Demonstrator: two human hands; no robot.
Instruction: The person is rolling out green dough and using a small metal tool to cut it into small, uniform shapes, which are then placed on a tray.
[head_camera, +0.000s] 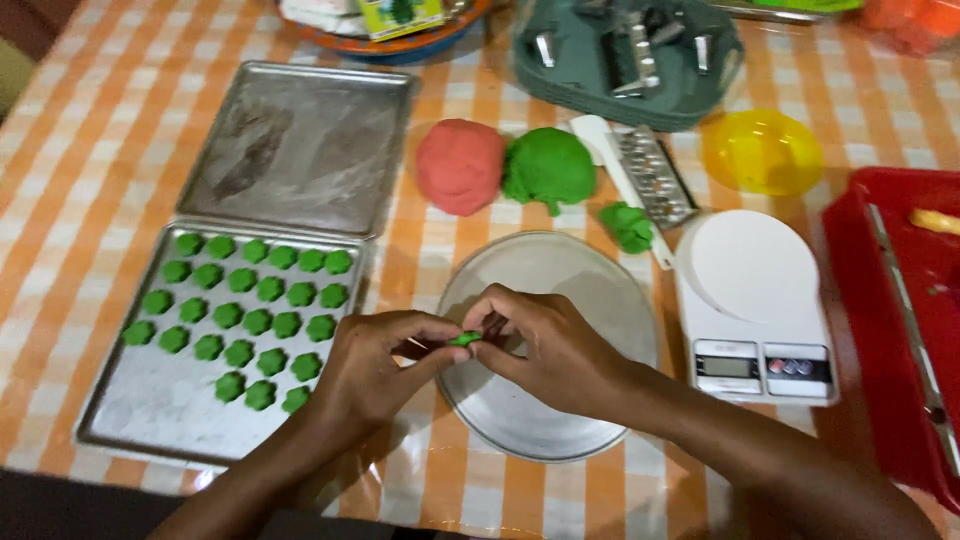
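Dough piece (465, 339) sits pinched between left hand (375, 372) and right hand (555, 350).

Left hand (375, 365) and right hand (545, 345) pinch a small green dough piece (464, 339) above a round metal plate (590, 275).

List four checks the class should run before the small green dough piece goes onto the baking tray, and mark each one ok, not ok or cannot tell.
1. Piece held in both hands: ok. The left hand and right hand pinch the small green dough piece between their fingertips, above the round metal plate.
2. Free space on the near baking tray: ok. The green dough shapes fill its upper part; the front is bare.
3. Piece shaped like the rest: cannot tell, the fingers hide it.
4. Dough left for more: ok. The green dough ball sits beside the red dough ball.
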